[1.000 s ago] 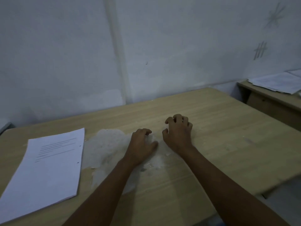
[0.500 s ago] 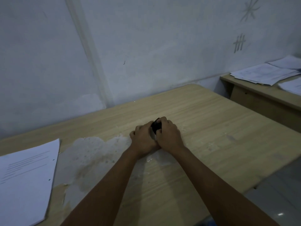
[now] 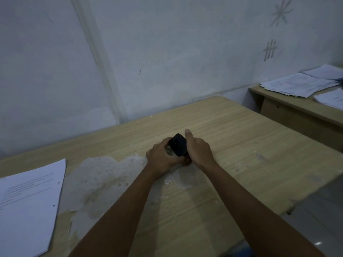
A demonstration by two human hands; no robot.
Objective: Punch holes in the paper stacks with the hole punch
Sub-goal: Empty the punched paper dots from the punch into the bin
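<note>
A small black hole punch (image 3: 179, 145) is held between both hands at the middle of the wooden table (image 3: 232, 145), tilted up off the surface. My left hand (image 3: 162, 160) grips its left and lower side. My right hand (image 3: 199, 151) grips its right side, with the thumb raised. A white paper stack (image 3: 26, 206) with printed lines lies flat at the table's left edge, apart from both hands. No paper is in the punch.
A worn pale patch (image 3: 104, 177) spreads over the tabletop left of my hands. The wall (image 3: 167, 52) stands just behind the table. A second desk (image 3: 300, 115) at the far right carries loose papers (image 3: 300, 84). The table's right edge drops to the floor.
My hands came together from resting apart on the table and now hold the black hole punch, tilted up. The view has shifted right, so the paper stack sits further left.
</note>
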